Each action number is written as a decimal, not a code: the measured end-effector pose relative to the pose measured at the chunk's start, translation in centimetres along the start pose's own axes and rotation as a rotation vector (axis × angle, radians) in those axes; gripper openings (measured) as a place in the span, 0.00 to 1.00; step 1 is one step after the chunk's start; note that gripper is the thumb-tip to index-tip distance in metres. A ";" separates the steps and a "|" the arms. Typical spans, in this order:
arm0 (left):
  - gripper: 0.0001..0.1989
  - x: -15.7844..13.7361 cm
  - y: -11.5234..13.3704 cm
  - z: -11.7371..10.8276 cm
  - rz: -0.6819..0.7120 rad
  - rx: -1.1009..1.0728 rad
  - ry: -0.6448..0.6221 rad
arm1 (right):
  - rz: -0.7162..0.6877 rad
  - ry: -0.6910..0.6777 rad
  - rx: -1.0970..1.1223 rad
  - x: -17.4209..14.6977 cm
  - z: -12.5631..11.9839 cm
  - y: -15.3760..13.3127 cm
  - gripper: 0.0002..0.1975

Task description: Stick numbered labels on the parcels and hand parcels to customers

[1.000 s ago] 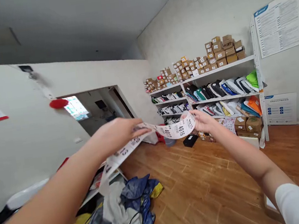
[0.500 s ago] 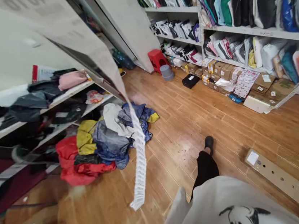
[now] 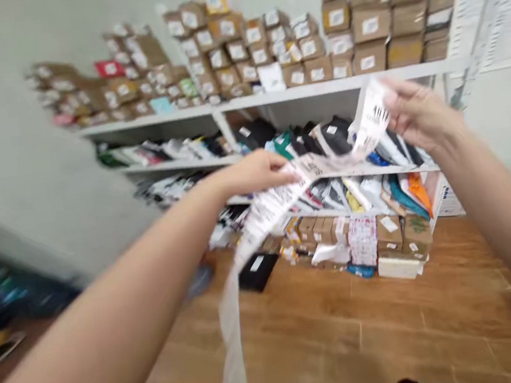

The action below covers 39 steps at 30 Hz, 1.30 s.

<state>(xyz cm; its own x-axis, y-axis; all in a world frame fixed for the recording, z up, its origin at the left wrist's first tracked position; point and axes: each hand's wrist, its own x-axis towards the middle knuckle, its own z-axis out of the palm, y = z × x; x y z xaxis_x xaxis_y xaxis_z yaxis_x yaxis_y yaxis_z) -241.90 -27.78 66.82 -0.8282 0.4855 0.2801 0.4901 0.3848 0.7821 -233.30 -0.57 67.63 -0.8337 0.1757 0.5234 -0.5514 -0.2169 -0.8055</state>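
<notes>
A long white strip of printed labels (image 3: 272, 205) stretches between my two hands, and its tail hangs down toward the floor. My right hand (image 3: 423, 112) pinches the upper end, where large black print shows. Lower and to the left, my left hand (image 3: 260, 171) grips the strip partway along, fingers closed on its edge. Between the hands the strip sags slightly. Both arms reach forward toward the shelving, and motion blurs part of the view.
A white shelf rack (image 3: 331, 87) carries labelled cardboard boxes (image 3: 368, 28) on top and bagged parcels (image 3: 337, 135) below. On the wooden floor (image 3: 392, 317) lie a black parcel (image 3: 258, 272) and more boxes (image 3: 389, 234). Dark bags (image 3: 21, 295) sit at the left.
My view has swung up and right to face the shelves. Both hands have come into view, holding the strip, which earlier hung across the picture with no hands visible.
</notes>
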 end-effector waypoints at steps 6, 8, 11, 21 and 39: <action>0.34 11.8 0.4 13.4 0.166 -0.611 -0.456 | -0.131 -0.036 -0.153 4.9 -9.2 4.3 0.21; 0.39 14.5 1.4 17.1 0.271 -0.668 -0.326 | -0.159 -0.034 -0.200 6.9 -11.2 5.2 0.19; 0.38 18.9 2.2 19.5 0.389 -0.598 -0.133 | -0.198 -0.036 -0.196 10.0 -13.3 6.4 0.17; 0.22 30.7 -0.4 17.1 0.243 -0.504 0.083 | -0.350 0.183 -0.113 22.3 -15.9 11.5 0.17; 0.15 50.3 -2.1 15.7 0.676 -0.778 -0.135 | -0.555 0.350 -0.476 36.3 -18.6 15.8 0.19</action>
<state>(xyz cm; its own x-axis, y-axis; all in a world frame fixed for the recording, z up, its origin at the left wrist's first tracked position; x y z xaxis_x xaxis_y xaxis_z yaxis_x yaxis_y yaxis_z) -280.32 8.20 70.55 -0.3854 0.5136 0.7666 0.4904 -0.5898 0.6416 -271.77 20.25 68.74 -0.3413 0.4449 0.8280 -0.7453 0.4086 -0.5268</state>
